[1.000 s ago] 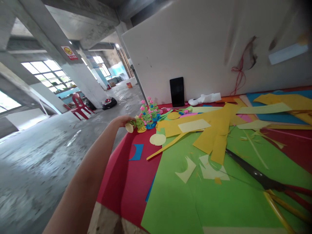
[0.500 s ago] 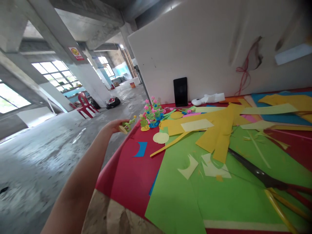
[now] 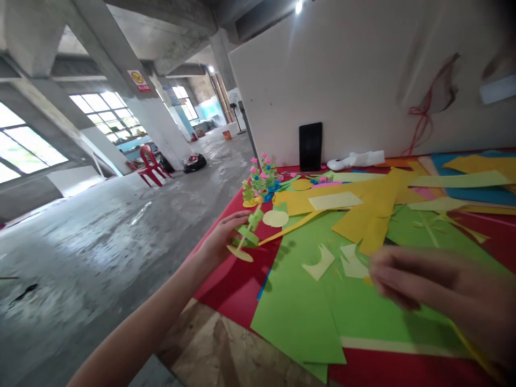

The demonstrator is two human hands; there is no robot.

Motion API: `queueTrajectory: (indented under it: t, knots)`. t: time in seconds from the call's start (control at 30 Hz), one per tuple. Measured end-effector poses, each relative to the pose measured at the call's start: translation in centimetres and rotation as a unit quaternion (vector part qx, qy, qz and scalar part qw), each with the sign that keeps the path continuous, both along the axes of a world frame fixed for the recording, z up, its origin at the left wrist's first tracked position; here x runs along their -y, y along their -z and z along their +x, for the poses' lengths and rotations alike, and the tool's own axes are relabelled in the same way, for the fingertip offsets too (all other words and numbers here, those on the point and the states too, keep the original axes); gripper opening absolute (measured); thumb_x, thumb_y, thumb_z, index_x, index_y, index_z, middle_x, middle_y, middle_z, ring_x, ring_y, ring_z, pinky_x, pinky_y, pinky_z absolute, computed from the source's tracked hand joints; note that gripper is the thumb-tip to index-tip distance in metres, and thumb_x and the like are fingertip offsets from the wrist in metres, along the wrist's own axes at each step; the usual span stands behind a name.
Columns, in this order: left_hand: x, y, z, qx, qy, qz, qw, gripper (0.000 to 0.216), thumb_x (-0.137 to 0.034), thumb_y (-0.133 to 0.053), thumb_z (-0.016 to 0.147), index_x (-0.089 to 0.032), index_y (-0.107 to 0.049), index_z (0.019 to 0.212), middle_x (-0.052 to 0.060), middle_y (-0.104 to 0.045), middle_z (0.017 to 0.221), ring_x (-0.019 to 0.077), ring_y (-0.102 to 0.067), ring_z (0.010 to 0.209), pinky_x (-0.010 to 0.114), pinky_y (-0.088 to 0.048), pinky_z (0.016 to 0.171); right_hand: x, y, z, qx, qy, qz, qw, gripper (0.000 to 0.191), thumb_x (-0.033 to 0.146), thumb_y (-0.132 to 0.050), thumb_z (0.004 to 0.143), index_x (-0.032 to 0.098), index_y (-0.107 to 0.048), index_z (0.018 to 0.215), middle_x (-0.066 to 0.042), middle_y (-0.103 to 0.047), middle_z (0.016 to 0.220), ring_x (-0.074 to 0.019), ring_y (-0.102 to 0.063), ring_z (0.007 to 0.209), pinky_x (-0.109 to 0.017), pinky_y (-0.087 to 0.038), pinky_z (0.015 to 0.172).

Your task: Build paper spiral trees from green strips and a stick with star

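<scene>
At frame centre the left hand [image 3: 220,243] pinches a paper flower [image 3: 246,236] by its stem, so its disc base clears the tabletop [image 3: 209,344]; lower right, the blurred right hand [image 3: 435,293] shows no readable grip.

The flower [image 3: 246,236] is thin matt paper, stem and round base too. The green sheet [image 3: 298,317] and the yellow sheets [image 3: 365,207] are smooth, flat, matt paper. The red sheet [image 3: 237,285] under them looks smooth with a faint sheen. The table [image 3: 209,349] corner is bare wood board, rough and grainy. The floor [image 3: 100,236] is rough concrete with glossy patches. The chair [image 3: 150,165] is red plastic. The black slab [image 3: 310,146] is glossy.
</scene>
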State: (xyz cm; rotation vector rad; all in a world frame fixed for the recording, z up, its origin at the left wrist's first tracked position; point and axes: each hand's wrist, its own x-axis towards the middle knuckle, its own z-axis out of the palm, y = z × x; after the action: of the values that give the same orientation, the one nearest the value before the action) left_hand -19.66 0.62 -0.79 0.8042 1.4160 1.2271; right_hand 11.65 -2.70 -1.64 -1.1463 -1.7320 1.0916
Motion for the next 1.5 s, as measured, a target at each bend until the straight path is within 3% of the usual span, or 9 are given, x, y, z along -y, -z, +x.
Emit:
queueTrajectory:
  t: [0.03, 0.07, 0.2, 0.4, 0.8, 0.97, 1.1, 1.3, 1.5]
  knots:
    - [0.5, -0.1, 1.9, 0.017, 0.025, 0.005, 1.000, 0.017, -0.018, -0.065, 0.073, -0.018, -0.063, 0.090, -0.001, -0.063, 0.074, 0.0102, -0.060, 0.057, 0.020, -0.049, 0.050, -0.4, -0.9, -0.6, -0.001, -0.053, -0.043, 0.998, 0.019, 0.044, -0.062, 0.073, 0.027, -0.064, 0.066, 0.001, -0.053, 0.053, -0.0106, -0.045, 0.045, -0.024, -0.039, 0.042]
    - [0.9, -0.2, 3.7, 0.032, 0.051, 0.007, 0.998, 0.018, -0.018, -0.068, 0.069, -0.018, -0.065, 0.087, -0.001, -0.064, 0.073, 0.0102, -0.060, 0.055, 0.020, -0.049, 0.049, -0.8, -1.6, -1.1, -0.019, -0.058, -0.072, 0.996, 0.018, 0.044, -0.060, 0.075, 0.027, -0.064, 0.071, 0.001, -0.054, 0.057, -0.0097, -0.043, 0.045, -0.024, -0.038, 0.043]
    - [1.9, -0.6, 9.2, 0.084, 0.124, 0.035, 0.988, 0.016, -0.019, -0.073, 0.065, -0.018, -0.068, 0.080, -0.001, -0.063, 0.070, 0.0058, -0.058, 0.055, 0.014, -0.047, 0.052, -1.6, -2.5, -1.9, -0.044, -0.018, -0.100, 0.994, 0.025, 0.047, -0.061, 0.072, 0.024, -0.061, 0.082, 0.001, -0.055, 0.063, -0.0078, -0.039, 0.046, -0.022, -0.034, 0.042]
    - [2.1, -0.4, 12.9, 0.103, 0.124, 0.076, 0.984, 0.011, -0.022, -0.072, 0.067, -0.022, -0.068, 0.078, -0.005, -0.059, 0.070, 0.0024, -0.050, 0.052, 0.013, -0.043, 0.051, -1.5, -2.6, -1.3, -0.057, 0.009, -0.108, 0.992, 0.026, 0.044, -0.067, 0.066, 0.022, -0.060, 0.079, 0.002, -0.056, 0.068, -0.0083, -0.047, 0.053, -0.020, -0.036, 0.045]
    - [2.6, 0.4, 14.1, 0.045, 0.098, 0.133, 0.985, 0.005, -0.022, -0.070, 0.069, -0.023, -0.066, 0.072, -0.003, -0.055, 0.068, 0.0072, -0.049, 0.060, 0.017, -0.042, 0.056, -1.5, -2.3, -1.2, -0.091, 0.028, -0.102, 0.990, 0.019, 0.042, -0.065, 0.069, 0.025, -0.056, 0.071, 0.004, -0.050, 0.065, -0.0098, -0.045, 0.055, -0.022, -0.036, 0.046]
    - [2.2, 0.8, 13.7, 0.040, 0.113, 0.175, 0.977, 0.008, -0.027, -0.063, 0.075, -0.026, -0.065, 0.082, -0.002, -0.058, 0.092, 0.0128, -0.053, 0.090, 0.021, -0.045, 0.078, -1.7, -2.7, -0.7, -0.083, 0.038, -0.075, 0.993, 0.019, 0.043, -0.065, 0.068, 0.025, -0.058, 0.073, 0.001, -0.055, 0.071, -0.0131, -0.052, 0.064, -0.023, -0.040, 0.049]
    - [1.3, 0.5, 12.7, -0.007, 0.120, 0.250, 0.961, 0.012, -0.028, -0.054, 0.082, -0.026, -0.065, 0.086, -0.001, -0.056, 0.101, 0.0165, -0.045, 0.110, 0.029, -0.035, 0.097, -2.1, -2.9, -0.2, -0.081, 0.034, -0.018, 0.996, 0.020, 0.041, -0.067, 0.066, 0.025, -0.059, 0.076, 0.000, -0.058, 0.075, -0.0152, -0.054, 0.067, -0.026, -0.043, 0.053]
    - [0.9, -0.3, 11.7, -0.145, 0.192, 0.298, 0.924, 0.012, -0.025, -0.054, 0.084, -0.024, -0.066, 0.085, 0.001, -0.051, 0.112, 0.0137, -0.043, 0.114, 0.023, -0.035, 0.096, -2.5, -2.7, 0.1, -0.050, 0.020, 0.019, 0.998, 0.018, 0.039, -0.065, 0.068, 0.023, -0.059, 0.076, 0.000, -0.058, 0.074, -0.0159, -0.053, 0.065, -0.028, -0.040, 0.054]
    - [1.8, -0.8, 12.1, -0.227, 0.239, 0.320, 0.888, 0.012, -0.024, -0.063, 0.079, -0.024, -0.064, 0.090, 0.003, -0.051, 0.115, 0.0170, -0.043, 0.117, 0.031, -0.032, 0.102, -2.4, -2.6, 0.1, -0.036, -0.008, 0.028, 0.999, 0.016, 0.039, -0.065, 0.069, 0.025, -0.059, 0.073, 0.001, -0.055, 0.069, -0.0156, -0.051, 0.066, -0.029, -0.041, 0.059]
